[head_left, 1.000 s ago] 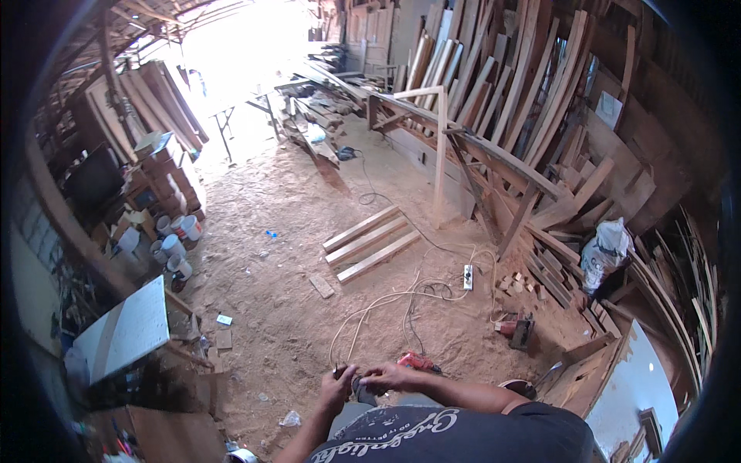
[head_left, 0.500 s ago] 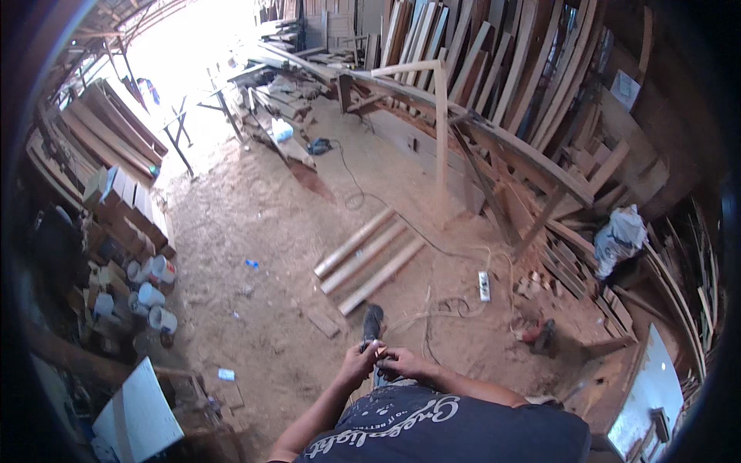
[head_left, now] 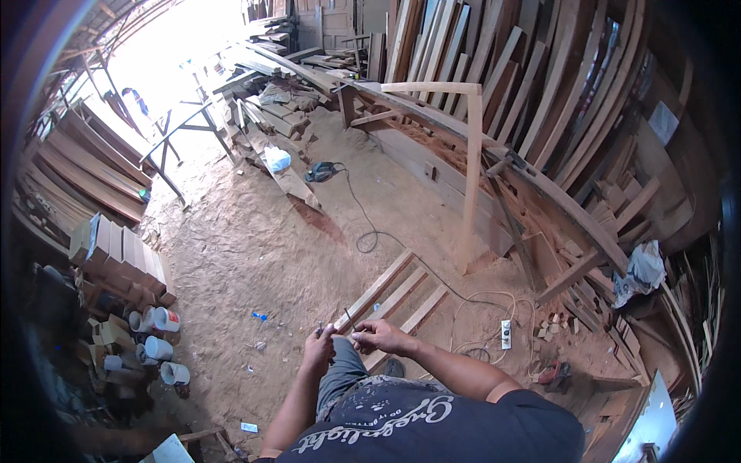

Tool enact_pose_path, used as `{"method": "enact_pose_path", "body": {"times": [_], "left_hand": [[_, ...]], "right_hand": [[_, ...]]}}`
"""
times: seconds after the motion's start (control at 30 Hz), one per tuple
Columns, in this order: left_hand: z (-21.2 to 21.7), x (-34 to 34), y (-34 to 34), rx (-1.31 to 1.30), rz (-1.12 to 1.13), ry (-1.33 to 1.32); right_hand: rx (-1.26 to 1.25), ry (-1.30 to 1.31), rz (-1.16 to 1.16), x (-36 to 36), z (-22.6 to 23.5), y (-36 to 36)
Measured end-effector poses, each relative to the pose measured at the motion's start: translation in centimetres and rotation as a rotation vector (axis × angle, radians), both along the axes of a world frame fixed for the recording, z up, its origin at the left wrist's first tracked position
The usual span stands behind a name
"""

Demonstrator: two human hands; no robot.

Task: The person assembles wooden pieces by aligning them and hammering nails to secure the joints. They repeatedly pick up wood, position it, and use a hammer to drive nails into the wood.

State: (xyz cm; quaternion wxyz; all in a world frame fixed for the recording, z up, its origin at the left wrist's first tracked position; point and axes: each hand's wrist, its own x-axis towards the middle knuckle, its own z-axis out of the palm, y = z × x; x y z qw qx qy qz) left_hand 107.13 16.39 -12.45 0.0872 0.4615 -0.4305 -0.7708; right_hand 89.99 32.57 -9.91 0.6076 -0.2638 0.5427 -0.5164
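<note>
My left hand [head_left: 316, 351] is closed in front of my body, above my bent knee; a small dark bit shows at its fingertips, too small to name. Close to its right, my right hand [head_left: 382, 337] pinches a thin dark pencil-like stick [head_left: 348, 315] that points up and away from me. The two hands are a short gap apart. Beyond them lie three wooden strips [head_left: 397, 296] side by side on the sandy floor, their near ends partly hidden by my hands.
A pale wooden frame piece [head_left: 472, 170] leans at a long workbench [head_left: 567, 202]. A corded power tool [head_left: 321, 171] lies on the floor, its cable running to the right. A white power strip [head_left: 506, 335] sits among cords. White buckets [head_left: 159, 348] stand at left.
My hands have parted slightly, and the thin stick now shows upright in my right hand. A bent knee shows under them. The view has shifted, with the strips now nearer my hands.
</note>
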Motion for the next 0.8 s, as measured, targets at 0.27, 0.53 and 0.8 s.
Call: {"method": "enact_pose_path", "body": {"times": [0.27,0.53,0.8], "left_hand": [[-11.1,-10.1,-21.2,0.377,0.274,-0.145],[-17.1,-29.5,-42.1,0.306,0.146,-0.252],[-18.9,-45.5,-54.9,0.229,0.133,-0.161]], "right_hand": [[0.185,0.006,-0.069,-12.5,-4.3,-13.3],[0.322,-0.088,-0.624,-25.1,-5.5,-26.1],[0.416,-0.149,-0.923,-34.4,-2.9,-32.2]]}}
